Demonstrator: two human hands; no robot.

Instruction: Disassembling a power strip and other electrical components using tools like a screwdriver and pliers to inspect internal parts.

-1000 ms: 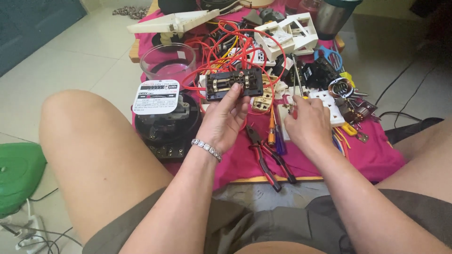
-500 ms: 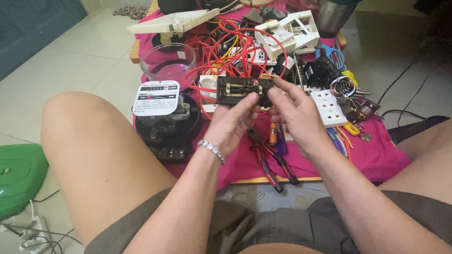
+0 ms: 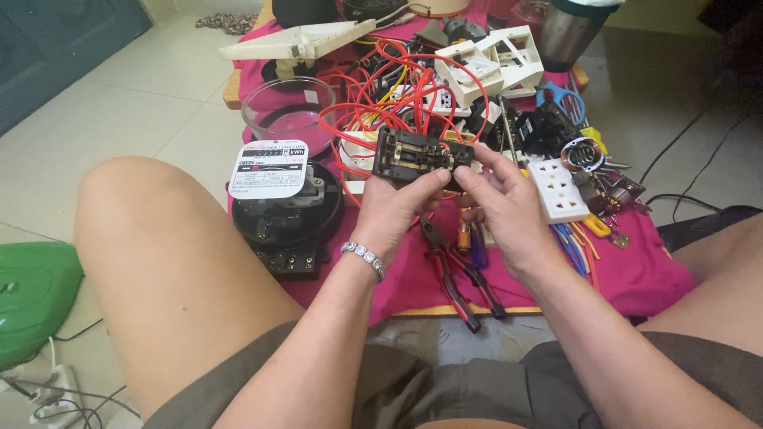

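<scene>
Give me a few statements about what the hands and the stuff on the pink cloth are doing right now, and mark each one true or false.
1. Both hands hold the black terminal block. True: the left hand grips it from below, and the right hand pinches its right end.
2. The pliers are in the right hand. False: they lie on the pink cloth.
3. The left wrist wears a bracelet. True.
4. The white socket strip lies left of the round black meter. False: it lies to the right, beyond the hands.
</scene>
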